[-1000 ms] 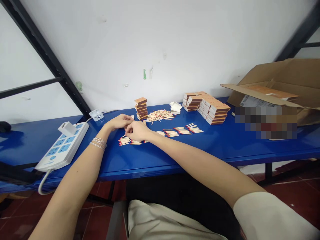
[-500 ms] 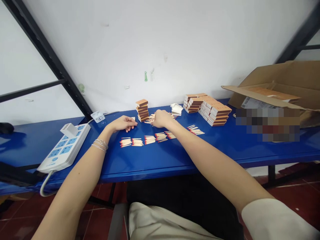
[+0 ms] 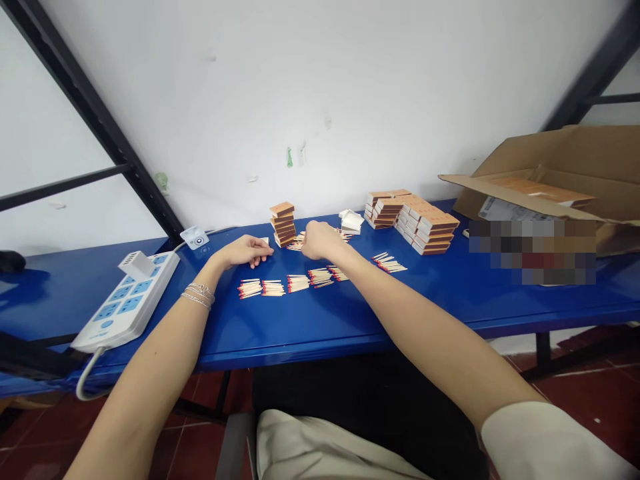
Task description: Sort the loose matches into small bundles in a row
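loose matches (image 3: 297,244) lie at and beneath the right hand (image 3: 320,241), just right of the small matchbox stack (image 3: 283,225); its fingers are curled, their hold hidden. the left hand (image 3: 250,251), front-left of that stack, bends its fingers, grip unclear. match bundles (image 3: 299,283) line up before the stack.

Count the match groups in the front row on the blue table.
6 in view: from the left, first group, second group, third group, fourth group, fifth group left of the right forearm, sixth group beyond it. The forearm may hide others.
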